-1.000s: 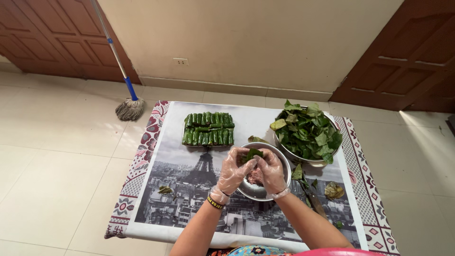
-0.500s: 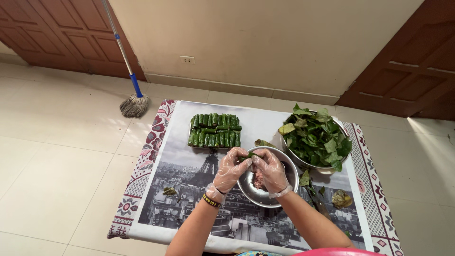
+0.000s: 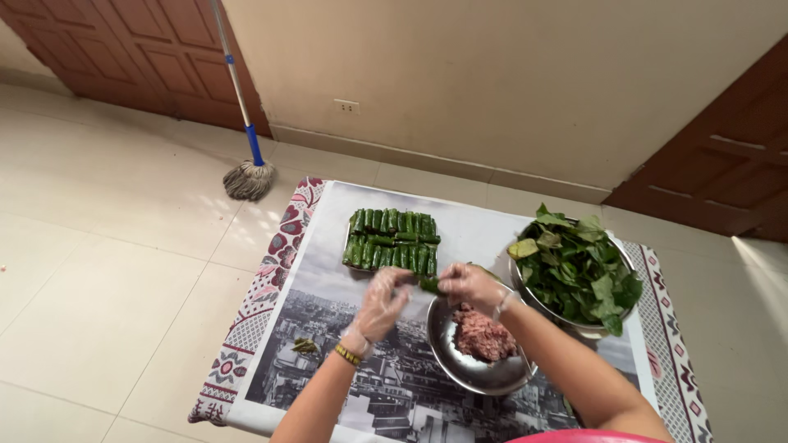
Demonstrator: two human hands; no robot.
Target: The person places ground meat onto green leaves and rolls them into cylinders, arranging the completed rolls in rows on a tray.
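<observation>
— Green! What is that little green thing in the middle?

— It is a rolled leaf (image 3: 429,285). Both hands pinch it, one at each end. The left hand (image 3: 384,302) has thin see-through plastic on it, and its fingers are curled around one end of the roll. The right hand (image 3: 468,286) is closed on the other end.

— Where is the roll?

— Up in the air, just over the far edge of the metal bowl of pink minced meat (image 3: 480,335). It is also very near the pile of finished rolls (image 3: 391,240).

— How does the pile look?

— Lots of green rolls lie side by side in neat rows, a little past the hands.

— What is in the other bowl?

— Loose green leaves, heaped high. That bowl of leaves (image 3: 574,271) sits on the right side, touching or almost touching the meat bowl. I cannot tell which.

— What are all these things on?

— A printed mat (image 3: 328,287) spread flat on the tiled floor (image 3: 107,271). It has a grey city picture in the middle and a red flowery edge. This is the surface for everything.

— Anything else on it?

— A small scrap of leaf (image 3: 304,345) lies alone, to the left of the left arm. There is a gold bracelet (image 3: 347,354) on the left wrist too.

— And by the wall?

— A mop (image 3: 248,176) with a blue and white handle leans there, next to a brown wooden door (image 3: 131,57).
</observation>
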